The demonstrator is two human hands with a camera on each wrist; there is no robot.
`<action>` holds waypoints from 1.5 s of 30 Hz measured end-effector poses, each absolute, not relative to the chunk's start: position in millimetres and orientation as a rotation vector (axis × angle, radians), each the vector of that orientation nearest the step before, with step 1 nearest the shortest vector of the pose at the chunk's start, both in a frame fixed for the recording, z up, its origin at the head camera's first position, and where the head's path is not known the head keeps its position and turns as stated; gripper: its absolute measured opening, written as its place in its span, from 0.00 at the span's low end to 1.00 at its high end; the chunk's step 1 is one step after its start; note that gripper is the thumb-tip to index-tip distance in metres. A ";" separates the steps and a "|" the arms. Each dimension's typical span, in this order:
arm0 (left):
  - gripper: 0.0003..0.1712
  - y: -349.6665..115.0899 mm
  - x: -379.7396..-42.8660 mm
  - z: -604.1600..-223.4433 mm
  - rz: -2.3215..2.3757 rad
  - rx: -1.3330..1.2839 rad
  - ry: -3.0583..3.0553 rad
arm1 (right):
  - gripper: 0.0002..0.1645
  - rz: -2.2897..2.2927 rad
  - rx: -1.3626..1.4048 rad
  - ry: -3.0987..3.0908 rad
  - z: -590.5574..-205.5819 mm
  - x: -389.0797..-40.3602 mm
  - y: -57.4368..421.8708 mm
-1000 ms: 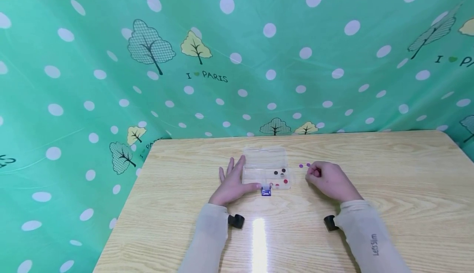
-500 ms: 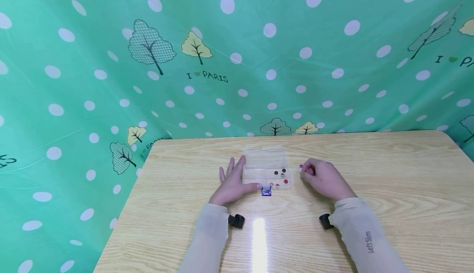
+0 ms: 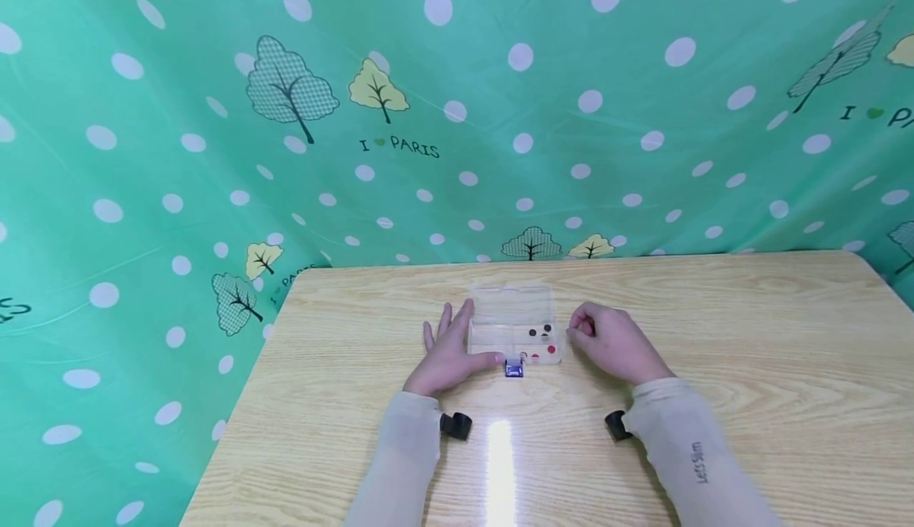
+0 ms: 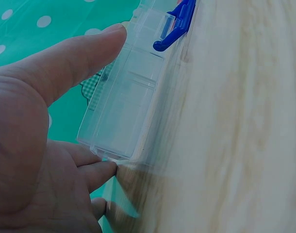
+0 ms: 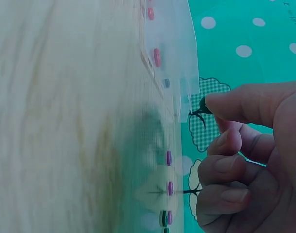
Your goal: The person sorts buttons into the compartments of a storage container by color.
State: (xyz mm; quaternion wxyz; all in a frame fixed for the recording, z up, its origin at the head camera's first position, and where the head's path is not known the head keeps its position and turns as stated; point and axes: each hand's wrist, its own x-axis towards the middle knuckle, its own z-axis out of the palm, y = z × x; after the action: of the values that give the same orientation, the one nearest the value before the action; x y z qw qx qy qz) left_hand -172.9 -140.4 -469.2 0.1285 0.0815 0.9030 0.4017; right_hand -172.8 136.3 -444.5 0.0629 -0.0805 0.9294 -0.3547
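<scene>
A clear plastic compartment box (image 3: 491,336) lies with its lid (image 3: 511,305) folded back and a blue latch (image 3: 513,368) at its front. My left hand (image 3: 450,356) rests against its left end, thumb along the front edge, fingers spread toward the back. Small black discs (image 3: 531,332) are in the back right compartment, red discs (image 3: 551,349) in the front right one. Just right of the box, my right hand (image 3: 610,340) pinches a small dark green disc (image 5: 204,104) between thumb and index finger; its other fingers are curled.
Purple discs (image 5: 170,188) and a dark green disc (image 5: 163,218) stand out on the table in the right wrist view; the right hand covers that spot in the head view. A patterned green cloth (image 3: 457,114) hangs behind the wooden table (image 3: 771,336).
My right hand has moved left to the box's right edge, and the purple discs seen earlier are now behind it. The left hand and the box have stayed in place.
</scene>
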 end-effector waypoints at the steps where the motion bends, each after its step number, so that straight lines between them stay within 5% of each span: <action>1: 0.67 -140.5 -173.0 -469.2 1.169 0.237 2.626 | 0.02 -1.073 -0.243 2.807 -444.4 -173.0 135.3; 45: 0.67 -140.0 -173.2 -470.8 1.184 0.216 2.631 | 0.03 -1.161 -0.286 2.794 -441.2 -176.7 88.6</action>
State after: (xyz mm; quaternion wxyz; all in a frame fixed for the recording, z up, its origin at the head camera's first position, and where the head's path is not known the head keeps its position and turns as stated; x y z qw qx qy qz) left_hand -173.2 -140.0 -470.8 0.1237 0.0742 0.9024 0.4061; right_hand -176.7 88.6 -441.2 0.0513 -0.0938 0.9181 -0.3817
